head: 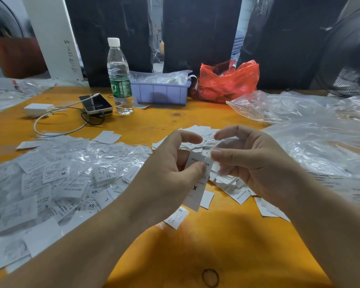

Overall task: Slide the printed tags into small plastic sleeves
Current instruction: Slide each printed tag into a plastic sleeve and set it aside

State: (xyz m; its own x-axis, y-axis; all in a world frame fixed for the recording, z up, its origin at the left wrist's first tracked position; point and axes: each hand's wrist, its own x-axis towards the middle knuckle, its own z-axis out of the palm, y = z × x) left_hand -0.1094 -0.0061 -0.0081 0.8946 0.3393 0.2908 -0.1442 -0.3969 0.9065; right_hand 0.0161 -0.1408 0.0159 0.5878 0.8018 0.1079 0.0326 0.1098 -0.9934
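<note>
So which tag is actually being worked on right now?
Start at the orange table, then find the two hands meeting at its middle. The left hand pinches one white tag upright; unlike the loose tags lying flat around it, it is lifted off the table.

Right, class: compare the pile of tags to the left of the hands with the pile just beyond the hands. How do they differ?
The left pile is sealed in glossy clear sleeves; the centre pile is bare paper. The left pile is far larger and spreads wide; the centre pile is small and compact. Size letters like XS and M read clearly on the left pile; print on the centre pile is too small to read. Both lie loose on the orange table.
</note>
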